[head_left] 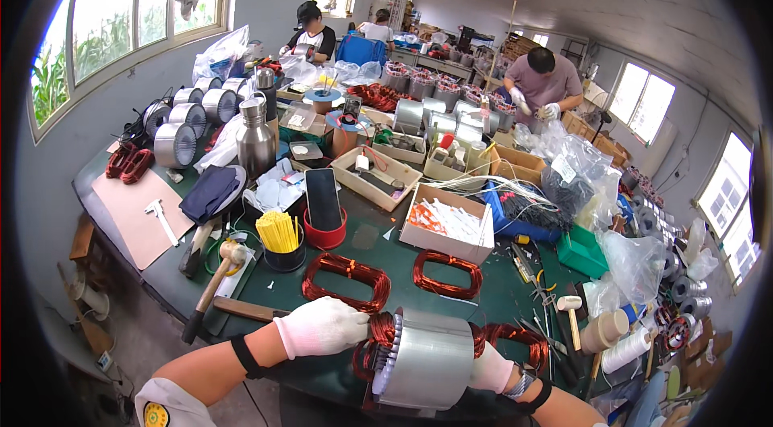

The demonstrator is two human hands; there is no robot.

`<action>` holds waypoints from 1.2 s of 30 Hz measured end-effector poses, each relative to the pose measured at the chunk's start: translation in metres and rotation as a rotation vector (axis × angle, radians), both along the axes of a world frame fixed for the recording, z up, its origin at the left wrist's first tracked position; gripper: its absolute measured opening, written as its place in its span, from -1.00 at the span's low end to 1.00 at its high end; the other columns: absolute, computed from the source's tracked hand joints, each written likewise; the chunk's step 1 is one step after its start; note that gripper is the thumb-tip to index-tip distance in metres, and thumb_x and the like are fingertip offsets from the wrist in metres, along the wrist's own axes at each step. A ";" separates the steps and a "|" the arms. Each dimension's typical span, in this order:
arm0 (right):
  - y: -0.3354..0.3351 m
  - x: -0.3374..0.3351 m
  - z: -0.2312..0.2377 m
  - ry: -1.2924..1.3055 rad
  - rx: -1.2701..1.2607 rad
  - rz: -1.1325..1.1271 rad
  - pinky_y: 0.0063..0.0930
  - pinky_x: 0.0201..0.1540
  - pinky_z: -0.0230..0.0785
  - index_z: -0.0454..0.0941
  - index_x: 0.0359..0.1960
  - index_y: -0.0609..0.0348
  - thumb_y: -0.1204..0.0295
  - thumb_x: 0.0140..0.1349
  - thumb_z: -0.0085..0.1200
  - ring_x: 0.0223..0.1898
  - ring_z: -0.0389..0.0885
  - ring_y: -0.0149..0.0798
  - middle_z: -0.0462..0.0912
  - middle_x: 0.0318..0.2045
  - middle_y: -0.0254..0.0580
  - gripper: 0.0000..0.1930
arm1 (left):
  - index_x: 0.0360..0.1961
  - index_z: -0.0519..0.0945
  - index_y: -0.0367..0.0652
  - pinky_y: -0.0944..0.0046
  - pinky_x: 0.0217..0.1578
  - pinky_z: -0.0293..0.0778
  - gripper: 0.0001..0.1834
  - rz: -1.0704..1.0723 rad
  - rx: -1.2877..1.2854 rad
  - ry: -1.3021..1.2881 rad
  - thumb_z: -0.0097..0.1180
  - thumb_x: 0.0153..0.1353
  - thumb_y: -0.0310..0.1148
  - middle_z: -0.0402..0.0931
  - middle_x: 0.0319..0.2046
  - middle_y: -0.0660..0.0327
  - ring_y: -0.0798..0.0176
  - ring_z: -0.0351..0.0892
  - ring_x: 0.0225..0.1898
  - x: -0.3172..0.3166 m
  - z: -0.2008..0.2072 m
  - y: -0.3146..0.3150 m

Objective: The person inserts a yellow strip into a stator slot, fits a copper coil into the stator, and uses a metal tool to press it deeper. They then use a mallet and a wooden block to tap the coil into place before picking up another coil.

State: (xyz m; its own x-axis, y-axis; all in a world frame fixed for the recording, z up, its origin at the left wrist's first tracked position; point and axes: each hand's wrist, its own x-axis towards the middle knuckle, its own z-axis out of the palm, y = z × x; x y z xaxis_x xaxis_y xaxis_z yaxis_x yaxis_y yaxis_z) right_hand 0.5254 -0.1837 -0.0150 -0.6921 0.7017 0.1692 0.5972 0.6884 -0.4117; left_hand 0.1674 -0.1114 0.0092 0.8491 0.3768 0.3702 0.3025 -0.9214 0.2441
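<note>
A silver motor stator (425, 358) lies on its side at the table's front edge, with white slot liners around its left end. Copper wire coils (382, 329) stick out of that end. My left hand (322, 327), in a white glove, has its fingers closed on this winding. At the stator's right end is my right hand (491, 369), also gloved, by the copper wire there; its fingers are mostly hidden behind the stator. Beyond the stator lie two bound copper coils, a left one (378, 292) and a right one (449, 292). Another coil (538, 344) rests beside my right hand.
A mallet (213, 290) and a black cup of yellow strips (279, 254) are on the left. A phone (323, 200) stands in a red holder. Farther back sits a box of white pieces (475, 243). Pliers (541, 286) and a small mallet (570, 306) lie right. Co-workers work beyond.
</note>
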 end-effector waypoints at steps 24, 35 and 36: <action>-0.006 0.002 -0.033 0.043 0.083 -0.072 -0.07 -0.39 0.56 0.59 -0.36 0.14 0.33 0.28 0.15 -0.45 0.68 0.06 0.64 -0.50 -0.08 -0.85 | -0.32 0.67 -0.23 0.12 -0.34 0.60 -0.90 0.392 -0.361 -0.155 0.21 0.12 -0.57 0.64 -0.40 0.02 -0.04 0.70 -0.38 -0.006 0.051 0.006; -0.012 -0.008 -0.001 0.025 -0.026 -0.195 -0.10 -0.40 0.54 0.56 -0.48 0.13 0.33 0.15 0.20 -0.52 0.64 0.07 0.59 -0.58 -0.13 -0.84 | -0.34 0.67 -0.29 0.11 -0.22 0.55 -0.84 0.528 -0.368 -0.374 0.17 0.11 -0.42 0.65 -0.45 -0.06 -0.03 0.66 -0.35 0.144 0.006 0.240; -0.010 -0.008 -0.001 0.027 -0.018 -0.173 -0.10 -0.40 0.54 0.56 -0.49 0.13 0.33 0.15 0.19 -0.51 0.64 0.06 0.60 -0.57 -0.13 -0.83 | -0.34 0.67 -0.29 0.11 -0.22 0.55 -0.84 0.525 -0.367 -0.376 0.17 0.11 -0.42 0.65 -0.45 -0.06 -0.03 0.66 -0.35 0.150 -0.003 0.252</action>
